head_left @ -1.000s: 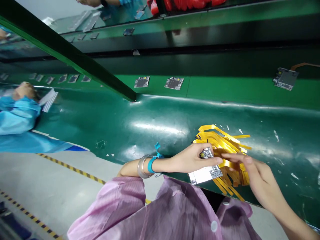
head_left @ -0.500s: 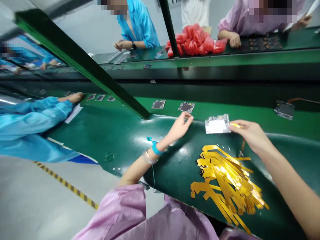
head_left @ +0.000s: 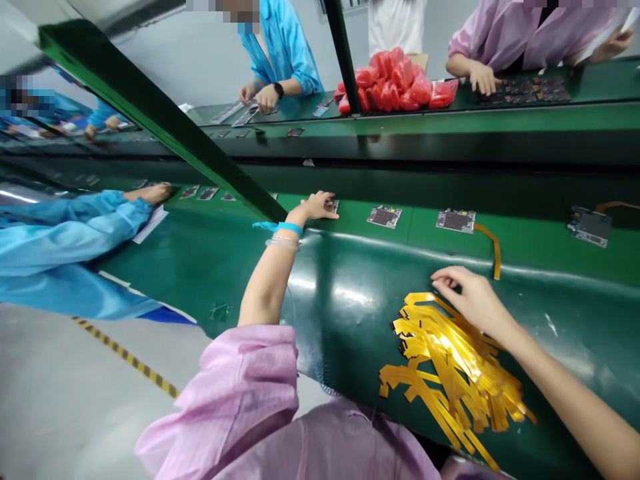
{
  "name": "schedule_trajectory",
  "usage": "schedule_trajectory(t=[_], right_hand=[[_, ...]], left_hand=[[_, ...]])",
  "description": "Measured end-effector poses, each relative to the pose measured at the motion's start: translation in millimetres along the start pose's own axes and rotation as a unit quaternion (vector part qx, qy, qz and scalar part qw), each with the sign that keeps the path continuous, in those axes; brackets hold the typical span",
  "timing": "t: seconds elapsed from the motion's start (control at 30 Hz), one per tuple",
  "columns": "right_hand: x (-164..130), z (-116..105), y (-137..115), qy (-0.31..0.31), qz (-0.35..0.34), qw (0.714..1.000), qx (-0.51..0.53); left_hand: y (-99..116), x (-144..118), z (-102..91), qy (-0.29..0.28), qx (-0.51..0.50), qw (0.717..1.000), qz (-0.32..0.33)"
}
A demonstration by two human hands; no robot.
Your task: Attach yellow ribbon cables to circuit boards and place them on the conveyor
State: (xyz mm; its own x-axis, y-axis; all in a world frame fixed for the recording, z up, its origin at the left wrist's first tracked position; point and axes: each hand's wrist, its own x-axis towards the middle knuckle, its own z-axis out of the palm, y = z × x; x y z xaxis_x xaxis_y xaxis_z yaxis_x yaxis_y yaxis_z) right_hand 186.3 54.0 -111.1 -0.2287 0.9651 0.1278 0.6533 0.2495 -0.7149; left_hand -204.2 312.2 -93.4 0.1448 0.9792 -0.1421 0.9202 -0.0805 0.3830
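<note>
Yellow flex cables [head_left: 450,363] lie in a loose fanned pile on the dark green tabletop mat [head_left: 350,300], at the near edge, right of centre. Right hand [head_left: 470,297] sits over the pile's far end, fingers curled, fingertips [head_left: 443,283] at the topmost strips; can't tell if it is pinching one or only touching.

Left hand [head_left: 317,205] is stretched out to the lighter green conveyor belt [head_left: 530,250] beyond the mat, fingers spread flat on a small circuit board [head_left: 331,206], pressing rather than gripping. Blue wrist strap [head_left: 285,228] and a clear bangle [head_left: 283,243] on that wrist; pink sleeve [head_left: 240,393] below.

On the belt to the right: a second circuit board [head_left: 384,216], then a third board [head_left: 455,221] with a yellow flex cable [head_left: 493,247] attached, curving down toward the mat edge. Fourth board [head_left: 590,225] further right, well apart.

Green frame bar [head_left: 165,127] runs diagonally down to the belt near the left hand. A co-worker's blue sleeve [head_left: 65,233] rests on the tabletop at far left. Red bags [head_left: 395,87] piled on the far bench, other people's hands working beside them.
</note>
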Motion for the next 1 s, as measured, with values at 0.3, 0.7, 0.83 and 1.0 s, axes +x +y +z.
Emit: schedule_trajectory(t=[0.3,0.7,0.83,1.0], right_hand=[[16.9,27.4,-7.8,-0.178,-0.028,0.982,-0.065],[1.1,2.5,-17.6,-0.124,0.009,0.992,-0.030],[-12.5,1.3,-19.3,-0.104,0.003,0.994,-0.034],[-2.5,25.0,-14.4,-0.137,-0.016,0.987,-0.084]], left_hand=[[22.9,-25.5,0.3,0.043,-0.068,0.996,0.023],[135.6,-191.9,68.5,-0.094,-0.437,0.893,0.058],[155.6,-227.1,80.0,-0.166,-0.477,0.862,0.043],[153.3,-232.2,80.9,-0.144,-0.486,0.861,0.041]])
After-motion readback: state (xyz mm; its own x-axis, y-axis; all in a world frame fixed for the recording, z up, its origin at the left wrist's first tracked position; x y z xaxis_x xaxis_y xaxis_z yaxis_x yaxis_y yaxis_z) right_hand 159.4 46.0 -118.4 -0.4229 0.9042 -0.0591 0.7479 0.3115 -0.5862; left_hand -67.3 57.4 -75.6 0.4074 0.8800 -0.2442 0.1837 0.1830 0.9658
